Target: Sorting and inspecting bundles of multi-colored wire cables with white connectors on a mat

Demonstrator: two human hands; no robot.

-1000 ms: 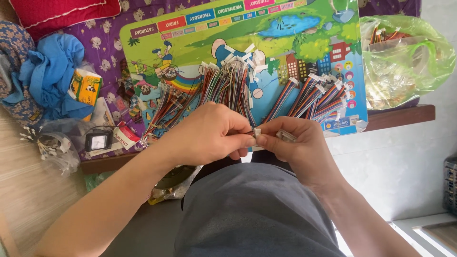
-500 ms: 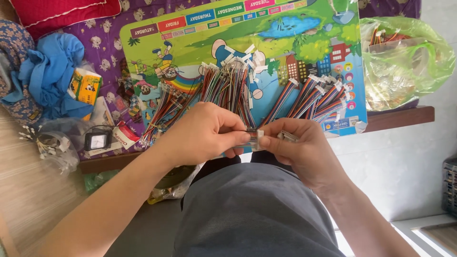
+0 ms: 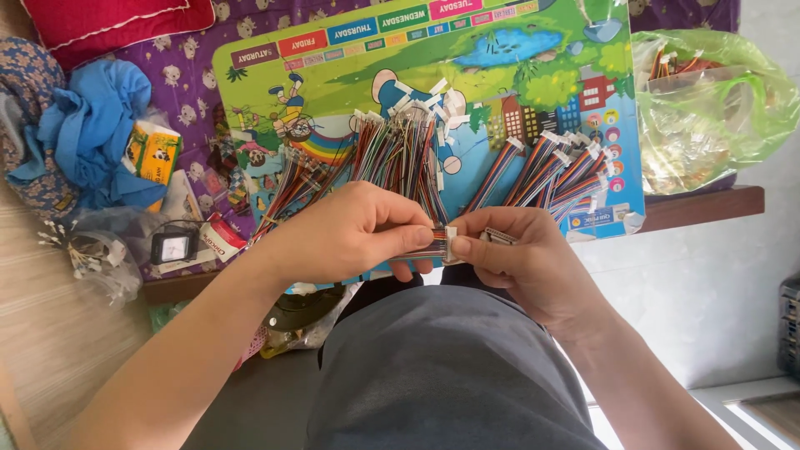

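Left hand and right hand, as before, pinch closed on a striped wire bundle and its white connector, just off the colourful board's near edge

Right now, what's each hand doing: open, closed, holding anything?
Left hand: closed, pinching the multicoloured ribbon cable near its white connector.
Right hand: closed, thumb on that connector; a second connector rests against its fingers.
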